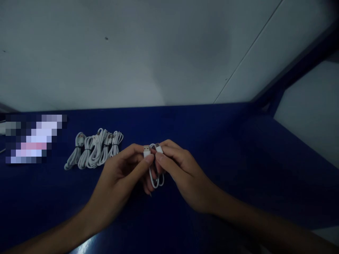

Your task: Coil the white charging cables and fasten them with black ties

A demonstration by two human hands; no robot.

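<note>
Between my two hands is a white USB cable, its cord looped below the fingers. My left hand pinches the cable's USB-A plug, whose metal end points away from me. The smaller plug at the cable's other end is pinched by my right hand, close beside the first plug. Fingers of both hands curl behind the loops and partly hide them. To the left of my left hand, several coiled white cables lie side by side, some bound with dark ties.
A blue table spreads under my hands. Behind it rises a pale wall with a seam at the right. At the far left lies a pixelated, brightly lit thing. A blue frame bar slants along the right side.
</note>
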